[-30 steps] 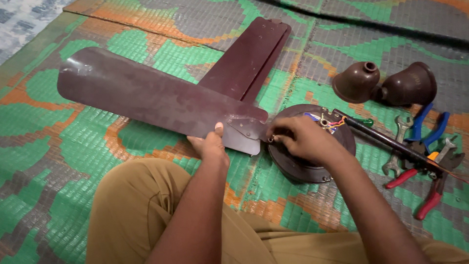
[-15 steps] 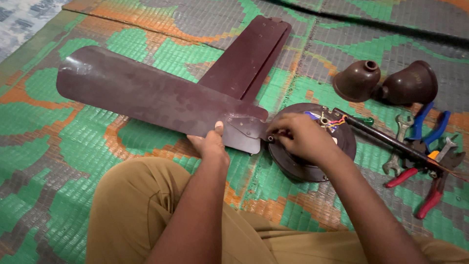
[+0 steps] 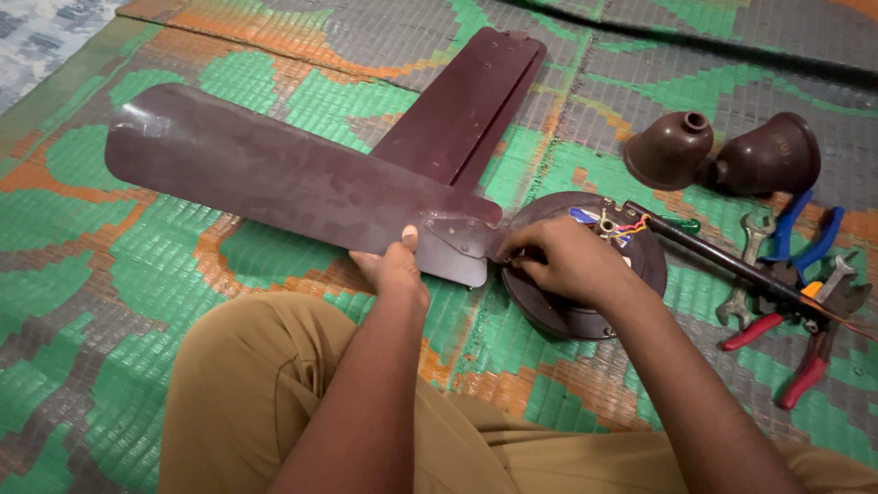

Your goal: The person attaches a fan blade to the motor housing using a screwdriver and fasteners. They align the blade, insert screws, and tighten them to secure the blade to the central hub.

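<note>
The left hand (image 3: 395,271) is gripping the near edge of a long dark brown fan blade (image 3: 274,178), thumb on top and fingers curled underneath, right beside the blade's metal mounting bracket (image 3: 462,240). Just to the right of that grip, the right hand (image 3: 562,261) is pinching something small at the point where the bracket is meeting the rim of the round fan motor (image 3: 567,316); its fingertips are closed together, but what they are holding is too small to make out.

Judging from how things are lying, the work is at an early stage. This one blade is sitting against the motor, and I cannot tell whether it is fastened. Beyond the left grip, two more blades (image 3: 476,105) are lying stacked on the woven floor mat (image 3: 110,348), apart from the motor. Well to the right of the right hand, two bell-shaped covers (image 3: 722,155) are resting loose, and spanners and pliers (image 3: 796,302) are lying beside the down rod (image 3: 722,261) with its coloured wires.
</note>
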